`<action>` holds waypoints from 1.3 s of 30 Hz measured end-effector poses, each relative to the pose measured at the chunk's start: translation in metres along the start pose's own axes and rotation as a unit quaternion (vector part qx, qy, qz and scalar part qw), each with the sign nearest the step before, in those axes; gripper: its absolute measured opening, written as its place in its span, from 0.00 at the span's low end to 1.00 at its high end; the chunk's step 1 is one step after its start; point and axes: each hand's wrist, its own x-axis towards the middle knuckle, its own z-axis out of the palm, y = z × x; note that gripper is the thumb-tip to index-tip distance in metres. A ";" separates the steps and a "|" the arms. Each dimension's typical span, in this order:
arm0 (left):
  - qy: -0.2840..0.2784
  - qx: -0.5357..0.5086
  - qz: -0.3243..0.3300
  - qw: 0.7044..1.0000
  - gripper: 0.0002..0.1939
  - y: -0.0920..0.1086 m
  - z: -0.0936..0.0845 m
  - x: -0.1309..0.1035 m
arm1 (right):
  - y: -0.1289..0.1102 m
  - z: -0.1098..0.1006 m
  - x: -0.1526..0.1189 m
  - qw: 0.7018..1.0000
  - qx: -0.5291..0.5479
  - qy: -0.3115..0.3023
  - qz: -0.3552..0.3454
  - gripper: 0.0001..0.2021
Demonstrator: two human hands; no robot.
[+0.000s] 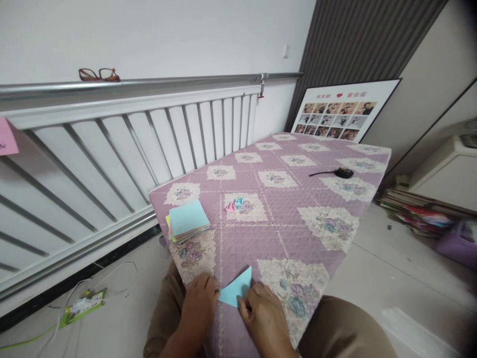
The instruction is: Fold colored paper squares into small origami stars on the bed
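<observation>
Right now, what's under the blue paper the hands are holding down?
The folded blue paper lies on the purple flowered cloth, with the left hand and right hand pressing its edges. The cloth shows all around it. Whatever lies directly beneath is covered.

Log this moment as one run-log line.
left hand: pressing blue paper | right hand: pinching its edge | paper stack: left on table

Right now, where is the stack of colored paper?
In the head view, the stack of colored paper sits on the purple quilt's left corner near the white railing, ahead of the left hand.
</observation>
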 end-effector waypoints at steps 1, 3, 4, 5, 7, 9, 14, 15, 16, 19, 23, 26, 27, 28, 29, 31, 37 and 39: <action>-0.001 0.011 0.031 0.999 0.09 0.002 0.001 -0.001 | 0.000 0.000 0.000 1.000 -0.001 0.001 -0.001 0.09; -0.010 0.027 0.098 0.995 0.11 0.006 0.005 -0.003 | 0.000 0.001 0.000 1.000 0.000 0.003 -0.003 0.08; -0.015 0.031 0.129 0.991 0.11 0.008 0.007 -0.004 | 0.001 0.001 0.000 1.000 0.001 0.003 -0.004 0.08; -0.021 0.033 0.153 0.987 0.11 0.010 0.009 -0.006 | 0.001 0.001 -0.001 1.000 0.001 0.003 -0.005 0.07; -0.027 0.040 0.177 0.983 0.12 0.015 0.015 -0.010 | 0.001 0.001 -0.001 1.000 0.002 0.004 -0.007 0.05; -0.016 0.053 0.165 0.985 0.13 0.018 0.021 -0.016 | 0.001 0.001 -0.001 1.000 0.002 0.003 -0.011 0.03; 0.019 0.060 0.131 0.989 0.20 0.026 0.032 -0.031 | 0.006 -0.002 0.002 1.000 -0.001 0.004 -0.008 0.05; 0.023 0.058 0.123 0.990 0.23 0.027 0.034 -0.033 | 0.008 -0.003 0.004 1.000 -0.004 0.008 -0.003 0.05; 0.024 0.055 0.118 0.991 0.27 0.028 0.035 -0.035 | 0.010 -0.004 0.005 1.000 -0.008 0.013 0.001 0.05; 0.014 0.049 0.128 0.990 0.34 0.029 0.038 -0.037 | 0.015 -0.008 0.008 0.999 -0.016 0.027 0.013 0.08; 0.029 0.056 0.115 0.991 0.36 0.031 0.043 -0.038 | 0.016 -0.011 0.012 0.998 -0.027 0.046 0.031 0.09; 0.039 0.062 0.099 0.992 0.34 0.035 0.045 -0.038 | 0.016 -0.011 0.019 0.997 -0.037 0.059 0.045 0.09; 0.035 0.064 0.099 0.992 0.34 0.036 0.045 -0.039 | 0.017 -0.011 0.022 0.996 -0.040 0.061 0.051 0.10; 0.031 0.066 0.097 0.993 0.33 0.038 0.045 -0.039 | 0.017 -0.012 0.025 0.995 -0.044 0.062 0.057 0.10; 0.027 0.068 0.092 0.993 0.33 0.039 0.045 -0.039 | 0.018 -0.012 0.028 0.995 -0.047 0.062 0.062 0.10; 0.024 0.071 0.081 0.994 0.31 0.040 0.044 -0.039 | 0.020 -0.013 0.034 0.995 -0.050 0.061 0.067 0.11; 0.022 0.065 0.076 0.995 0.31 0.042 0.042 -0.040 | 0.030 -0.010 0.052 0.993 -0.044 0.075 0.074 0.12; 0.022 0.063 0.075 0.995 0.30 0.043 0.042 -0.040 | 0.034 -0.007 0.059 0.993 -0.028 0.092 0.074 0.13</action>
